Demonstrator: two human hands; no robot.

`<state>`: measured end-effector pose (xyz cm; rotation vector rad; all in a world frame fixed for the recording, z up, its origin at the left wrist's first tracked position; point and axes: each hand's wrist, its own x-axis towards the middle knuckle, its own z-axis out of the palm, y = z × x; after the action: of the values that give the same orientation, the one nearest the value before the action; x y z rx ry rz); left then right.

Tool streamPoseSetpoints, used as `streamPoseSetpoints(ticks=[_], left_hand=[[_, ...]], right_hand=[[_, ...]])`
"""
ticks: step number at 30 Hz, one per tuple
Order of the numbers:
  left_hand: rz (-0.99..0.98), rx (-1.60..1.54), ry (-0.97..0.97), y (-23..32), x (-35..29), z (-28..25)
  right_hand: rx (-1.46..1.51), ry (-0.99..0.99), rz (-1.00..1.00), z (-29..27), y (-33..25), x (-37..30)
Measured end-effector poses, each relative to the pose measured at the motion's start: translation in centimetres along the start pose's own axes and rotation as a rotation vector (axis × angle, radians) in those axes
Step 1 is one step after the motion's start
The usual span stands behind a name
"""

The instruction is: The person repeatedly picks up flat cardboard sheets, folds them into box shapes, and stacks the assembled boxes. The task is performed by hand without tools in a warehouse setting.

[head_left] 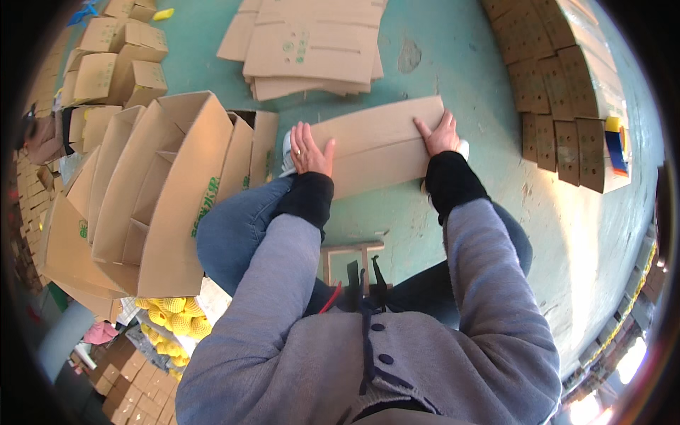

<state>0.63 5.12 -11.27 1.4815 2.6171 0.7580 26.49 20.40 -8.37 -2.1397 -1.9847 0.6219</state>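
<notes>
A long, narrow cardboard box [386, 145] lies in front of me between my feet, its top flaps folded together along a lengthwise seam. My left hand [309, 150] holds its left end, fingers stretched forward and thumb out over the top. At the other end, my right hand [440, 134] grips the box with its thumb on the top and its fingers around the far right corner. What lies under each palm is hidden. Close to my left knee stand several open cardboard boxes [173, 191] with dividers inside, pressed side by side.
Flat cardboard sheets [312, 42] lie stacked on the green floor ahead. Closed boxes [567, 99] are piled at the right, with a tape dispenser [616, 145] on their side. More boxes [95, 74] stand far left. Yellow netted items [177, 315] sit at lower left.
</notes>
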Motion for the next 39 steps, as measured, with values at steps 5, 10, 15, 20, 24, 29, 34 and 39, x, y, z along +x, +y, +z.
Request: streamPoseSetpoints(ticks=[5,10,15,20,24,29,34,39], left_hand=[[-0.937,-0.315,-0.315,-2.0,0.2,0.1],[-0.597,-0.802,-0.174,3.0,-0.7,-4.9],[0.112,-1.419,0.180,9.9,0.1,-19.3],[0.467,-1.532,-0.006,9.2,-4.5,-35.3],[0.463,-1.506,0.013,6.0,-9.7,-42.4],[0.259,-1.589,0.053,-4.3,-17.5,-48.0],[-0.100,-1.658,-0.262,-10.1,-25.8,-48.9],[0.063,-0.889,0.099,-7.7,-28.6,-48.1]], right_hand=[[0.054,-0.259,0.166,0.0,2.2,1.5],[0.431,-0.301,0.037,-5.1,5.4,3.7],[1.640,-0.136,0.167,-20.6,4.0,1.1],[1.528,-0.019,-0.185,-26.2,1.5,-11.6],[1.444,-0.059,-0.198,-25.5,-0.4,-22.7],[1.401,-0.163,-0.257,-25.4,-3.0,-31.4],[1.354,-0.286,-0.428,-27.0,-8.4,-34.3],[1.323,-0.383,-0.660,-30.4,-16.1,-35.6]])
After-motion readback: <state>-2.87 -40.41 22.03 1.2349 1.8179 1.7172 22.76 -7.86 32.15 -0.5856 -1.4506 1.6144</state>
